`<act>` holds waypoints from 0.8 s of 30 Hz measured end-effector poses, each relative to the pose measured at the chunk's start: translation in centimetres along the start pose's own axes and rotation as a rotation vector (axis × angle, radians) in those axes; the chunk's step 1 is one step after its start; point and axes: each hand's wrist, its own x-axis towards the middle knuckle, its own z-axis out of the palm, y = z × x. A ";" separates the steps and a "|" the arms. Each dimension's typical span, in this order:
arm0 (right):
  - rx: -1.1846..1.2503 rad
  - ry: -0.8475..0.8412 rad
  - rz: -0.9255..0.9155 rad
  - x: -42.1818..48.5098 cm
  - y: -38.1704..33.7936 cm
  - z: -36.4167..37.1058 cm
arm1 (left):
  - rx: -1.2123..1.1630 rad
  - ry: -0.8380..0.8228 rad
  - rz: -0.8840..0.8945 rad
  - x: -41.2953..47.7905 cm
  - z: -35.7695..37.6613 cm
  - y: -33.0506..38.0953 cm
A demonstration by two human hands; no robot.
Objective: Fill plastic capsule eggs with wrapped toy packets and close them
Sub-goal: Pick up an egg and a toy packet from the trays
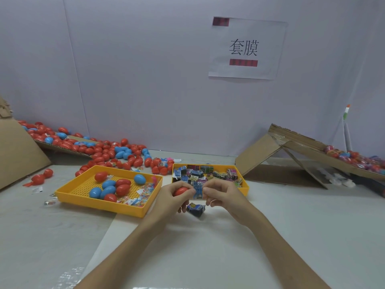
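Over white counter (pixel 208 247), mid-fill: red plastic capsule egg (pixel 180 191) gripped in left hand (pixel 168 198), blue wrapped toy packet (pixel 198 189) pinched against it in right hand (pixel 224 195); closing pending, heap of loose eggs (pixel 108 151) behind.

Worktop (pixel 208 247), pale.
- left-hand grip (pixel 173 197): fingers curled round a red egg (pixel 180 190).
- right-hand grip (pixel 224 195): pinching a blue packet (pixel 198 189), just beside the egg.
- dark packet (pixel 195 209): lying below both hands.
- left yellow tray (pixel 100 205): red and blue eggs.
- right yellow tray (pixel 243 190): mixed packets.
- loose eggs (pixel 108 151): heaped at back left.
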 end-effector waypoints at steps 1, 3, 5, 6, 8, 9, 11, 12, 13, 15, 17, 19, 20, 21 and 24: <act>-0.001 0.002 0.003 0.0 -0.1 0.0 | 0.002 0.001 -0.001 0.0 0.0 0.0; 0.011 0.007 0.013 0.0 -0.1 0.1 | 0.005 0.001 -0.005 0.0 0.1 0.0; 0.042 0.003 0.024 0.0 -0.2 0.0 | 0.004 -0.011 -0.014 -0.1 0.2 0.0; 0.050 -0.007 0.022 0.0 -0.2 -0.1 | 0.004 -0.022 -0.019 -0.1 0.2 0.1; 0.025 -0.032 0.006 -0.1 -0.1 -0.2 | 0.005 -0.042 -0.026 -0.3 0.3 0.3; 0.007 -0.042 -0.004 -0.2 -0.1 -0.2 | 0.008 -0.049 -0.027 -0.4 0.4 0.4; -0.013 -0.061 -0.020 -0.2 -0.2 0.0 | 0.020 -0.061 -0.024 -0.6 0.5 0.7; -0.019 -0.076 -0.025 -0.3 -0.2 0.1 | 0.025 -0.063 -0.023 -0.7 0.5 0.8; -0.026 -0.090 -0.030 -0.3 -0.2 0.1 | 0.027 -0.063 -0.026 -0.7 0.5 0.9; -0.043 -0.104 -0.030 -0.3 -0.1 0.2 | 0.029 -0.062 -0.031 -0.8 0.6 1.1; -0.058 -0.091 -0.039 -0.3 -0.2 0.3 | 0.028 -0.067 -0.030 -0.9 0.6 1.1; -0.073 -0.060 -0.059 -0.4 -0.3 0.3 | 0.020 -0.076 -0.032 -0.9 0.6 1.2; -0.083 -0.049 -0.068 -0.4 -0.3 0.4 | 0.016 -0.079 -0.033 -0.9 0.6 1.2; -0.095 -0.044 -0.075 -0.4 -0.4 0.4 | 0.019 -0.080 -0.031 -0.9 0.6 1.2; -0.110 -0.056 -0.079 -0.5 -0.5 0.5 | 0.034 -0.076 -0.023 -0.9 0.6 1.1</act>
